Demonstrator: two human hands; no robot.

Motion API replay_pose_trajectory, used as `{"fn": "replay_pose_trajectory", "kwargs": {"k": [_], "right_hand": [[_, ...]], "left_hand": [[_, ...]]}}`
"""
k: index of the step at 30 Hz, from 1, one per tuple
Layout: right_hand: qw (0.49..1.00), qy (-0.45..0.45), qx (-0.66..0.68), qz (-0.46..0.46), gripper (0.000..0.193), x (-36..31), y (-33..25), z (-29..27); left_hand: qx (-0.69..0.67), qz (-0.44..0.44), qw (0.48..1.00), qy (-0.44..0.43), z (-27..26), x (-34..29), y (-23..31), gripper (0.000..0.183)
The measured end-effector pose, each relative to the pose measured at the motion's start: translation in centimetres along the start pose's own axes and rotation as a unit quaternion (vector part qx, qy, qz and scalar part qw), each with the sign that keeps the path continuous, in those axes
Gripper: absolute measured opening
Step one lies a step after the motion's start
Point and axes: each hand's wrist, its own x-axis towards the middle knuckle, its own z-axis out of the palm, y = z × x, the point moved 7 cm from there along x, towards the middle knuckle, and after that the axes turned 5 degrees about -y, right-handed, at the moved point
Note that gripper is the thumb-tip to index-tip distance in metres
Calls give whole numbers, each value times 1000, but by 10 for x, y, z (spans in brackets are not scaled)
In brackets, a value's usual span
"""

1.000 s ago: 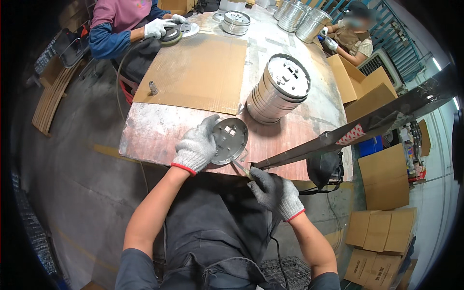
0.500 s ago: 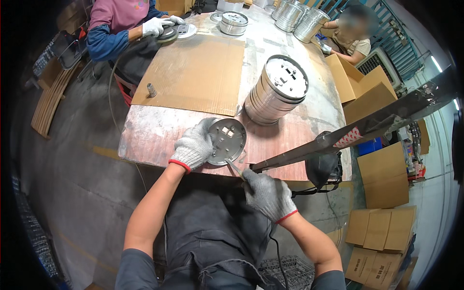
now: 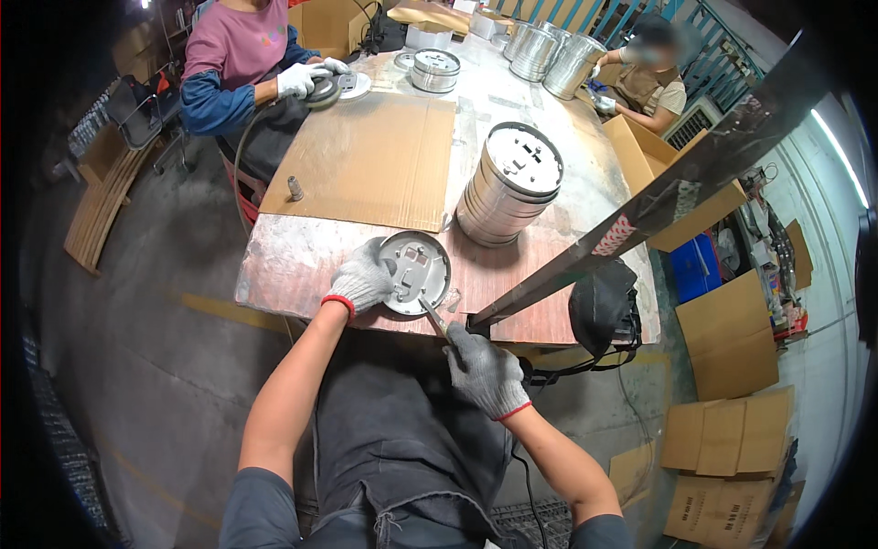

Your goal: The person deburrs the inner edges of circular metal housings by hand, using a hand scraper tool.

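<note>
Near the table's front edge, my left hand (image 3: 361, 277), in a grey knit glove with a red cuff, is closed on the left rim of a round grey metal cover (image 3: 422, 272). The cover is shallow, with a raised rim and rectangular cutouts. My right hand (image 3: 485, 371), gloved the same way, is wrapped round a thin, pointed metal hand tool (image 3: 434, 317). The tool's tip touches the lower inner side of the cover; its exact kind I cannot make out. Behind the cover stands a tall stack of similar round covers (image 3: 510, 197).
A dark metal post (image 3: 585, 249) slants across the right, beside a black bag (image 3: 599, 311). A cardboard sheet (image 3: 366, 160) with a small metal fitting (image 3: 294, 188) lies on the table (image 3: 274, 261). Two co-workers sit at the far left and right; more stacks (image 3: 574, 69) stand behind.
The cover has tilted, so its inside looks lighter and faces me more. The tool's tip has gone from the lower rim to just inside it. The whole view has shifted slightly.
</note>
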Motion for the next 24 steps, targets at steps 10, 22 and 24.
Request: {"fn": "replay_pose_trajectory", "kwargs": {"k": [10,22,24], "right_hand": [[998,28,-10,-61,36,-4,8,-48],[997,-50,35,-54,32,9,19,-50],[993,-62,91,-45,32,14,21,-54]], "left_hand": [[84,124,982,-116,-36,-8,24,68],[-148,188,965,104,-5,-42,24,56],[-150,184,967,91,2,-41,25,57]]}}
